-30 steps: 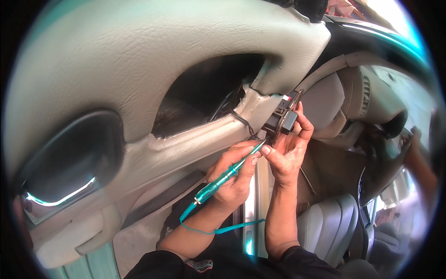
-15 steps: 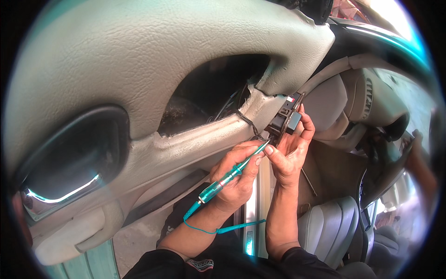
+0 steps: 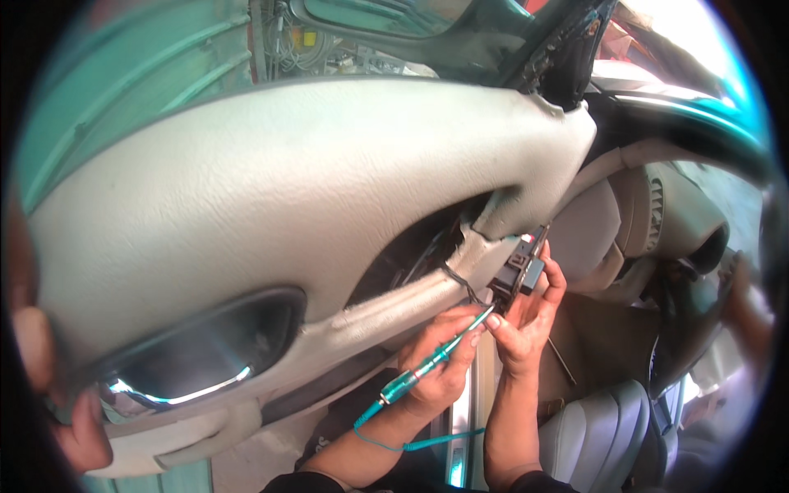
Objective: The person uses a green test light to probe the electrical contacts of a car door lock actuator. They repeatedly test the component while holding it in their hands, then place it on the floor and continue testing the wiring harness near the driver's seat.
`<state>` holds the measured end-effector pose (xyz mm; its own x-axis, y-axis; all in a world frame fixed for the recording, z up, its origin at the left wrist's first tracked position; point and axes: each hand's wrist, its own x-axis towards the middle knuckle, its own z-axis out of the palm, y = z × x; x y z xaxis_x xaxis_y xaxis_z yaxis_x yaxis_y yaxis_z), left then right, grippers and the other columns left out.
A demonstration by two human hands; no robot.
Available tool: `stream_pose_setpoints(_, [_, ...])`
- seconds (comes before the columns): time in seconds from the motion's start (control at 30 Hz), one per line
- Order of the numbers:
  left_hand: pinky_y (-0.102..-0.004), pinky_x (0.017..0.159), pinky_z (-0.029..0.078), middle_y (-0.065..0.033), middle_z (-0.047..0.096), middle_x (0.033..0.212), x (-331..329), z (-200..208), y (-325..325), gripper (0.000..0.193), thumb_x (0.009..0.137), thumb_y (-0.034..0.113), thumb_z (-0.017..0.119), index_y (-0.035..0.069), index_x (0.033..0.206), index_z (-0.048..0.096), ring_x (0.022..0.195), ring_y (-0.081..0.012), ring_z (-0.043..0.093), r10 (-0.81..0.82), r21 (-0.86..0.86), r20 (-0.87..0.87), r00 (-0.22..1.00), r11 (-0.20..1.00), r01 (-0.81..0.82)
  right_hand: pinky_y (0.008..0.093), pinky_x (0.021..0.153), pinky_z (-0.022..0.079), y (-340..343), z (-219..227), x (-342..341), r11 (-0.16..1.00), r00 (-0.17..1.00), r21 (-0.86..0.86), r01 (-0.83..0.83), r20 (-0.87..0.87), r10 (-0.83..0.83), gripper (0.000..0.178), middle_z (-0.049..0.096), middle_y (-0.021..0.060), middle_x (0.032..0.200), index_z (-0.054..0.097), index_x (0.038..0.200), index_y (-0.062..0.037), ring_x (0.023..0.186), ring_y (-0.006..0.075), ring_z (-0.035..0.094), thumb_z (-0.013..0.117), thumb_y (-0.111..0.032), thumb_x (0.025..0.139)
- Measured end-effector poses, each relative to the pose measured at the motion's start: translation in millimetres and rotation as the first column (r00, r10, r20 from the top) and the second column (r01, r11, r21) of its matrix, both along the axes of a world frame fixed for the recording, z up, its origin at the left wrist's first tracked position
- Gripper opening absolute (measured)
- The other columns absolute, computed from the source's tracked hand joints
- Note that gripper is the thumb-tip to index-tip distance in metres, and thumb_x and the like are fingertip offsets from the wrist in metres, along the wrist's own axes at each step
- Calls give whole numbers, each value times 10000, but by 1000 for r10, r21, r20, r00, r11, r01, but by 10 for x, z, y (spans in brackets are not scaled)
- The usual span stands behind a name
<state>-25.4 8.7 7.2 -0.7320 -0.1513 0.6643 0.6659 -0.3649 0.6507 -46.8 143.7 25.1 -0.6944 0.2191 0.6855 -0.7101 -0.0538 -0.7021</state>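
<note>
My left hand (image 3: 440, 357) is closed around a teal circuit tester (image 3: 419, 370) with a pointed metal tip and a coiled teal cord (image 3: 444, 441). Its tip meets the end of a black switch module (image 3: 518, 267), where dark wires (image 3: 462, 282) run out of the door; I cannot tell which contact it touches. With its thumb near the tip, my right hand (image 3: 530, 320) grips the module from beneath and the right. The module sits beside the beige door panel (image 3: 329, 164), just outside its torn armrest edge.
Another person's hand (image 3: 86, 431) is at the panel's left end, by the dark door-handle recess (image 3: 214, 349). At the far right is another arm (image 3: 744, 300). A grey seat (image 3: 596, 427) and the dashboard (image 3: 682, 218) lie right; cables (image 3: 292, 49) hang beyond the door.
The view has tilted up, so door and hands appear lower and the area beyond the door shows. The other person's hand at the left is more visible. Both my hands keep their holds.
</note>
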Motion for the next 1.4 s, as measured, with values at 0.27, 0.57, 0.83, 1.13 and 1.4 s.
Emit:
stream_pose_setpoints(0.27, [-384, 830, 601, -279, 714, 1067, -26, -16, -47, 145, 996, -25, 604, -52, 1136, 583, 913, -260, 718, 11, -24, -24, 1000, 1000, -11, 486, 1219, 307, -11, 47, -32, 997, 999, 62, 45, -19, -44, 989, 114, 160, 1671, 348, 1463, -175, 1487, 287, 295, 910, -117, 650])
stream_pose_setpoints(0.57, [-395, 850, 596, -270, 713, 1059, -40, -22, -23, 133, 1007, -26, 582, -57, 1136, 577, 927, -258, 712, 2, -14, -24, 1000, 1000, -2, 474, 1211, 324, -13, -2, -51, 999, 999, 27, 40, -3, -40, 1000, 129, 146, 1661, 332, 1472, -155, 1470, 282, 325, 910, -95, 658])
stream_pose_setpoints(0.83, [-413, 893, 580, -249, 716, 1027, -22, -21, 18, 135, 995, -33, 597, -60, 1124, 571, 954, -280, 707, -24, 31, 1, 1000, 999, 24, 499, 1205, 347, -48, 76, -10, 1000, 1000, -1, -1, 25, 1, 967, 106, 102, 1674, 344, 1464, -171, 1500, 274, 285, 910, -66, 688])
stream_pose_setpoints(1.13, [-420, 918, 571, -243, 721, 1013, -12, -28, 38, 124, 996, -27, 603, -58, 1114, 582, 982, -284, 709, -24, 69, 17, 1000, 997, 23, 505, 1217, 319, -24, 45, -47, 1000, 1000, 22, -5, 3, 5, 989, 108, 105, 1675, 344, 1472, -188, 1512, 289, 259, 908, -49, 672])
stream_pose_setpoints(1.4, [-375, 858, 594, -277, 712, 1077, -33, -15, 16, 123, 995, -41, 599, -59, 1116, 584, 913, -249, 724, 11, 32, -9, 1000, 999, -11, 498, 1225, 317, -83, 87, -47, 999, 998, 5, -42, -49, 42, 997, 126, 100, 1673, 328, 1486, -160, 1504, 270, 283, 905, -59, 679])
